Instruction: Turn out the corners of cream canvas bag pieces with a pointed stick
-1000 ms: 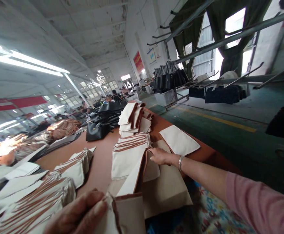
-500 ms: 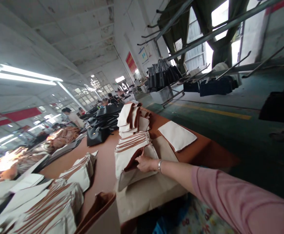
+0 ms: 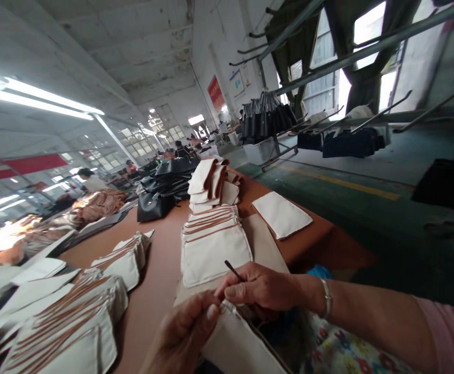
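A cream fabric pouch piece (image 3: 232, 340) hangs in front of me, low in the view. My left hand (image 3: 186, 330) pinches its upper corner between thumb and fingers. Right beside it, my right hand (image 3: 264, 288) is closed around a thin dark tool (image 3: 232, 270), whose narrow end sticks up past the fingers; what kind of tool it is cannot be made out. The fingertips of both hands meet at the piece's corner. Just beyond them lies a stack of cream pouches (image 3: 217, 252) with brown edges, overlapping in a row.
Folded cream pieces (image 3: 207, 179) sit behind the stack, and a single cream piece (image 3: 281, 214) lies to its right on the brown table (image 3: 160, 254). More cream pouches (image 3: 67, 327) fan out at left. Black bags (image 3: 159, 200) are piled farther back. A hooked metal rack (image 3: 367, 47) stands right.
My right hand has let go of the stack's front pouch and drawn back toward me. My left hand has come into view, with a cream piece held before me and a dark tool showing.
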Available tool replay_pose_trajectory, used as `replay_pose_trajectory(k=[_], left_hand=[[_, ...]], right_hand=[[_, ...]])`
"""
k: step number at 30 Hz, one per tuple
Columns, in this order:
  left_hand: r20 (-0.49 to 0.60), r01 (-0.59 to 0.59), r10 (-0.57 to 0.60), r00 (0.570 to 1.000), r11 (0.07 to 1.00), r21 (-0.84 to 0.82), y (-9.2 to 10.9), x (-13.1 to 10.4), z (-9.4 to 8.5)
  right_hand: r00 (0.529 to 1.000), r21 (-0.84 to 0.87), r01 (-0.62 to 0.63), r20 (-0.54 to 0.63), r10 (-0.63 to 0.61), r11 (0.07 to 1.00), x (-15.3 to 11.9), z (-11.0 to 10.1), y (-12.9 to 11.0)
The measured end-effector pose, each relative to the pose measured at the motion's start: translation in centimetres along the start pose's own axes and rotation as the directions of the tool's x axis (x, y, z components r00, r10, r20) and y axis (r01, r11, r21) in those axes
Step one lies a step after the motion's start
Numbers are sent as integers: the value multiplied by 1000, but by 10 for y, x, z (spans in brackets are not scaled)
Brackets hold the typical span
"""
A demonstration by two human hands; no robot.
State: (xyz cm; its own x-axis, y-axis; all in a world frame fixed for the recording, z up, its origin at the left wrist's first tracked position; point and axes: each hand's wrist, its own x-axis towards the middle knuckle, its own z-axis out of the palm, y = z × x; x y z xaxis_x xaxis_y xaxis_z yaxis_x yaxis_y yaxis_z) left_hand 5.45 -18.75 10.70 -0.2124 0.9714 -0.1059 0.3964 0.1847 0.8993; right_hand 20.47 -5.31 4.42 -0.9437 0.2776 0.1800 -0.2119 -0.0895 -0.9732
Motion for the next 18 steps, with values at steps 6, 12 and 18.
replay_pose_trajectory(k=[6,12,18], left_hand=[[153,-215,210,966,977,18,-4,23,36],[123,-137,127,984,988,72,-6,26,45],[241,103,-85,967,993,-63,-39,30,43]], right_hand=[[976,-3,207,-74,-206,978,-37,-22,15],[951,-421,177,-159,-264,890,-48,-23,25],[886,-867,293,87,-455,404,-48,-22,33]])
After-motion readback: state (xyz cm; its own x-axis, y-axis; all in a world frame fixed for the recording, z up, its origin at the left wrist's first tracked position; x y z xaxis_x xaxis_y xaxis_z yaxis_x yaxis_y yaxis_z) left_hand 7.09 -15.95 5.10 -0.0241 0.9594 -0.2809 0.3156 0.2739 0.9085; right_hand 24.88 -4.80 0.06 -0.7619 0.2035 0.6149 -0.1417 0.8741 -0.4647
